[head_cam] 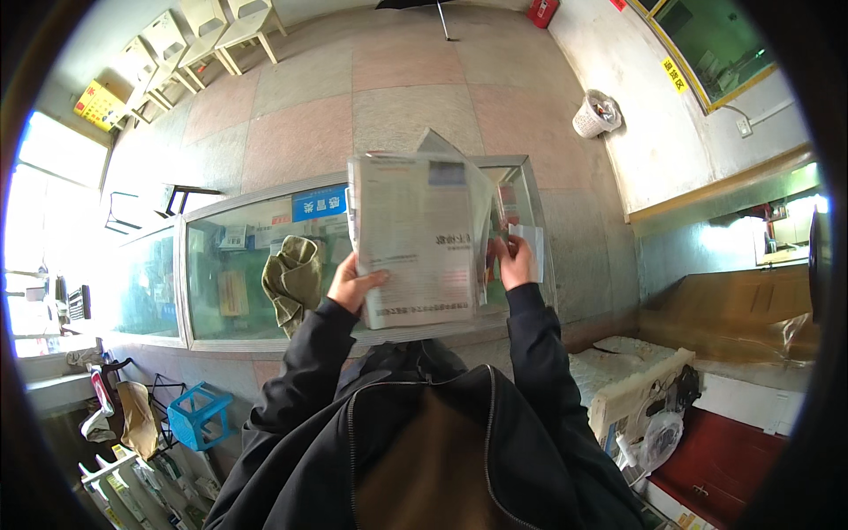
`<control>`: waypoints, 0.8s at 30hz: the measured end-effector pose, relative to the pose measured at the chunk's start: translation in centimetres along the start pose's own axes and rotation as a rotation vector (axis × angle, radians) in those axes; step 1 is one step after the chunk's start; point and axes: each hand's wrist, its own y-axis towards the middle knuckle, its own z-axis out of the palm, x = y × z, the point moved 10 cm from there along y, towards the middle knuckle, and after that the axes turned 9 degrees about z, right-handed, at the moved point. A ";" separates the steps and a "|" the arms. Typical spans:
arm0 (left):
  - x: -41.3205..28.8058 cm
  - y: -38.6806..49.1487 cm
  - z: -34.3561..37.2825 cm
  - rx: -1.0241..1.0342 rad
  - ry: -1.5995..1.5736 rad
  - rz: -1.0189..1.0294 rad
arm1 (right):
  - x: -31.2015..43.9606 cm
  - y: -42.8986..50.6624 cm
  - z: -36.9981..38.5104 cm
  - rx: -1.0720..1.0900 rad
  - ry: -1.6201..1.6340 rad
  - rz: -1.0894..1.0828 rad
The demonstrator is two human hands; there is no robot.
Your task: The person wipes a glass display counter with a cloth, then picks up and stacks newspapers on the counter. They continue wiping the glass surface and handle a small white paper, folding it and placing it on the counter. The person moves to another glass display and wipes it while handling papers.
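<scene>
A thick stack of printed newspapers [417,245] is held over a glass display counter [265,336]. My left hand [356,285] grips the stack at its lower left edge, thumb on top. At the right, my right hand [518,260] is closed on a small white paper [532,245], close to the lifted, blurred right-hand sheets of the stack. Whether it also touches those sheets, I cannot tell. A crumpled olive-green cloth [291,281] lies on the glass to the left of my left hand. Boxes show through the glass, under a blue sign [319,203].
Beyond the counter are a white waste basket [595,116], pale chairs [248,30] and a dark umbrella [445,26]. A blue plastic stool [199,417] and a shelf of boxes [142,487] stand at the lower left. At the right is a padded seat or box [629,371].
</scene>
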 end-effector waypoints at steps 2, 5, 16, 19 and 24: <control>-2.7 -0.6 -1.4 -0.028 0.007 0.006 | -0.8 1.1 2.7 0.214 0.316 0.255; -6.1 -1.3 -2.8 -0.040 -0.082 0.048 | 1.9 0.2 5.1 0.368 0.509 0.345; 1.3 -3.5 -3.3 -0.009 -0.091 -0.095 | 7.2 1.8 5.5 0.230 0.320 0.012; 4.6 -3.4 -2.1 0.005 -0.193 -0.121 | 8.1 1.8 1.9 -0.176 0.140 -0.357; 9.2 -2.6 -1.7 0.030 -0.186 -0.164 | 9.2 3.2 -6.8 -0.488 -0.007 -0.372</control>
